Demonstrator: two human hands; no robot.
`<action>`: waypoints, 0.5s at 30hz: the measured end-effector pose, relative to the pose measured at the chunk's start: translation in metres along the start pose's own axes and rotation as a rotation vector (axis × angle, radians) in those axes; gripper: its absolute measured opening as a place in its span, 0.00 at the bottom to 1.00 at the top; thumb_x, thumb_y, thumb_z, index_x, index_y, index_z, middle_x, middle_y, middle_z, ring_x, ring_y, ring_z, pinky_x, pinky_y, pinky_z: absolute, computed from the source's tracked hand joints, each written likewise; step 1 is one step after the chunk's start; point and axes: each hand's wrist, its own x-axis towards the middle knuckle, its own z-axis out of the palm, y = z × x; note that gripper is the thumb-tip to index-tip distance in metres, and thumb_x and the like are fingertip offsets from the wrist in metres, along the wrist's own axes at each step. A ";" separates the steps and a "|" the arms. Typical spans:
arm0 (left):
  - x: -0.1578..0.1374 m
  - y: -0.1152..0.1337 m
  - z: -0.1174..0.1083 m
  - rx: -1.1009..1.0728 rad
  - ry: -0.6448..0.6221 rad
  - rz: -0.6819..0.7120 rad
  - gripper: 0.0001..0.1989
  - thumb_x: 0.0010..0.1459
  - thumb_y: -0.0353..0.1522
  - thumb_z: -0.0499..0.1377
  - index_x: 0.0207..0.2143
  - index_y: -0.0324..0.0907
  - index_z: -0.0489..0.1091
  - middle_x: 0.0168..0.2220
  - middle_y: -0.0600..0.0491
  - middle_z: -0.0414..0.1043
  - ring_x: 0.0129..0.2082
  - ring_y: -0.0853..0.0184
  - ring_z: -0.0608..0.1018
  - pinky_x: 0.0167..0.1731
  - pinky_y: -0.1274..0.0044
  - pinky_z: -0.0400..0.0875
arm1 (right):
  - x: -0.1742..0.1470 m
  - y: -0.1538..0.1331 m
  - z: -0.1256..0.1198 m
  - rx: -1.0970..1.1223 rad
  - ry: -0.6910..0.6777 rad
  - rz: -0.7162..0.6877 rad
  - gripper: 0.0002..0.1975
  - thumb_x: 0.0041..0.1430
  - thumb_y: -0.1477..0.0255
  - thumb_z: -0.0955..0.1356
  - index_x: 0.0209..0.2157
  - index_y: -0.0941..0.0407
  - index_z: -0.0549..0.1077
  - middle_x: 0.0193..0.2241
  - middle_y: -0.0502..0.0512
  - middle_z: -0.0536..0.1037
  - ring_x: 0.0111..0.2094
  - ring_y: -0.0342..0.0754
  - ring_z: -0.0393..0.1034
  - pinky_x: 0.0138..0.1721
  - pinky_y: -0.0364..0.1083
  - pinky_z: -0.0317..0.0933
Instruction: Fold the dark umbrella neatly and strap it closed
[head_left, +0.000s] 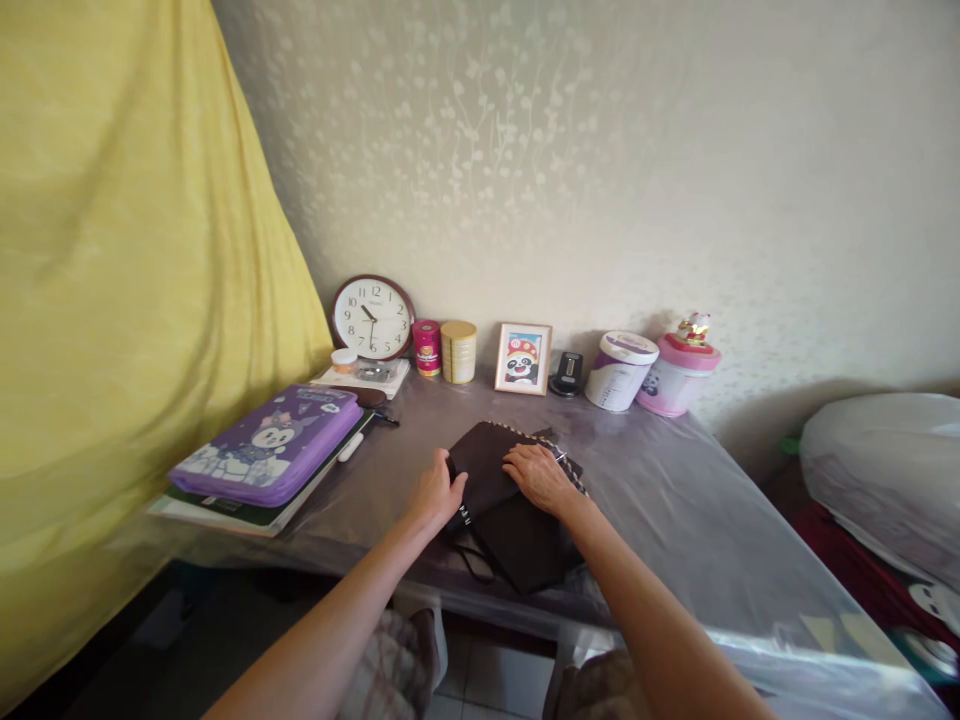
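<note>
A flat black bag-like thing (529, 545) lies on the table in front of me, with a black-and-white braided cord along its far edge. A thin black loop (474, 565) hangs at its near left side. My left hand (439, 495) grips its left edge, thumb on top and the other fingers partly hidden. Across its upper right part my right hand (538, 477) lies palm down, fingers stretched out and touching the black surface. A small shiny metal piece (560, 456) shows beside the right hand. Whether anything is inside cannot be seen.
The table (675, 520) has a clear plastic cover. On the left lie a purple binder (274, 450) and notebooks. Along the wall stand a clock (373, 317), cans (458, 352), a panda picture frame (523, 358), a black stapler-like object (568, 374) and tubs (621, 372).
</note>
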 end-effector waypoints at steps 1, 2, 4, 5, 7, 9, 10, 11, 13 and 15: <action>-0.003 0.000 -0.002 -0.013 0.000 0.017 0.26 0.59 0.39 0.49 0.56 0.35 0.53 0.33 0.45 0.74 0.34 0.61 0.77 0.30 0.76 0.64 | 0.000 0.000 0.000 0.000 0.005 0.002 0.11 0.62 0.70 0.60 0.39 0.56 0.72 0.40 0.56 0.75 0.47 0.48 0.66 0.51 0.50 0.55; -0.006 -0.001 -0.005 -0.023 -0.010 0.050 0.28 0.59 0.41 0.48 0.58 0.37 0.50 0.33 0.46 0.74 0.34 0.60 0.77 0.31 0.76 0.65 | 0.000 0.001 -0.002 0.004 0.012 0.001 0.10 0.62 0.70 0.61 0.39 0.56 0.72 0.40 0.56 0.75 0.48 0.48 0.65 0.51 0.50 0.55; -0.013 -0.002 -0.008 -0.026 -0.053 0.138 0.30 0.58 0.44 0.47 0.60 0.42 0.49 0.36 0.47 0.74 0.35 0.61 0.77 0.33 0.75 0.65 | -0.002 0.000 -0.008 0.027 0.033 -0.009 0.10 0.61 0.71 0.61 0.39 0.57 0.72 0.41 0.57 0.74 0.47 0.48 0.65 0.50 0.50 0.56; -0.016 -0.002 -0.008 -0.015 -0.079 0.179 0.29 0.58 0.45 0.48 0.59 0.44 0.52 0.38 0.47 0.73 0.37 0.61 0.76 0.34 0.75 0.66 | -0.003 -0.001 -0.013 0.051 0.044 -0.021 0.10 0.61 0.70 0.61 0.38 0.57 0.72 0.40 0.57 0.74 0.46 0.48 0.66 0.49 0.50 0.57; -0.020 -0.003 -0.007 0.012 -0.126 0.226 0.25 0.57 0.44 0.49 0.55 0.47 0.60 0.42 0.47 0.72 0.41 0.60 0.75 0.38 0.74 0.66 | -0.009 -0.003 -0.026 0.123 0.055 -0.054 0.10 0.62 0.69 0.60 0.36 0.57 0.72 0.37 0.56 0.75 0.42 0.47 0.67 0.46 0.48 0.59; -0.020 -0.003 -0.005 0.028 -0.157 0.244 0.21 0.57 0.41 0.50 0.52 0.46 0.65 0.44 0.46 0.71 0.43 0.59 0.74 0.42 0.74 0.65 | -0.017 -0.008 -0.042 0.203 0.041 -0.089 0.11 0.62 0.67 0.60 0.34 0.57 0.71 0.33 0.54 0.74 0.38 0.46 0.67 0.43 0.47 0.61; -0.020 -0.004 -0.004 0.029 -0.168 0.247 0.21 0.57 0.40 0.50 0.51 0.45 0.66 0.44 0.45 0.71 0.44 0.59 0.74 0.43 0.73 0.65 | -0.022 -0.011 -0.051 0.237 0.027 -0.107 0.12 0.62 0.66 0.60 0.34 0.56 0.71 0.33 0.54 0.74 0.37 0.45 0.67 0.41 0.47 0.61; -0.019 -0.004 -0.003 0.027 -0.174 0.247 0.20 0.58 0.40 0.50 0.51 0.45 0.66 0.44 0.44 0.71 0.43 0.59 0.74 0.43 0.73 0.65 | -0.028 -0.015 -0.058 0.266 -0.006 -0.127 0.12 0.61 0.64 0.61 0.34 0.56 0.71 0.32 0.53 0.73 0.37 0.45 0.67 0.40 0.46 0.61; -0.017 -0.004 -0.003 0.014 -0.176 0.251 0.20 0.59 0.40 0.49 0.51 0.44 0.67 0.44 0.44 0.72 0.43 0.59 0.74 0.43 0.72 0.65 | -0.040 -0.022 -0.070 0.306 -0.098 -0.185 0.11 0.59 0.63 0.63 0.33 0.55 0.70 0.31 0.52 0.73 0.36 0.45 0.67 0.40 0.45 0.62; -0.015 -0.005 -0.003 0.005 -0.179 0.255 0.20 0.59 0.39 0.48 0.50 0.44 0.67 0.45 0.44 0.72 0.44 0.59 0.74 0.44 0.72 0.65 | -0.053 -0.028 -0.077 0.327 -0.185 -0.227 0.12 0.54 0.61 0.67 0.34 0.55 0.70 0.35 0.53 0.73 0.39 0.46 0.66 0.41 0.46 0.62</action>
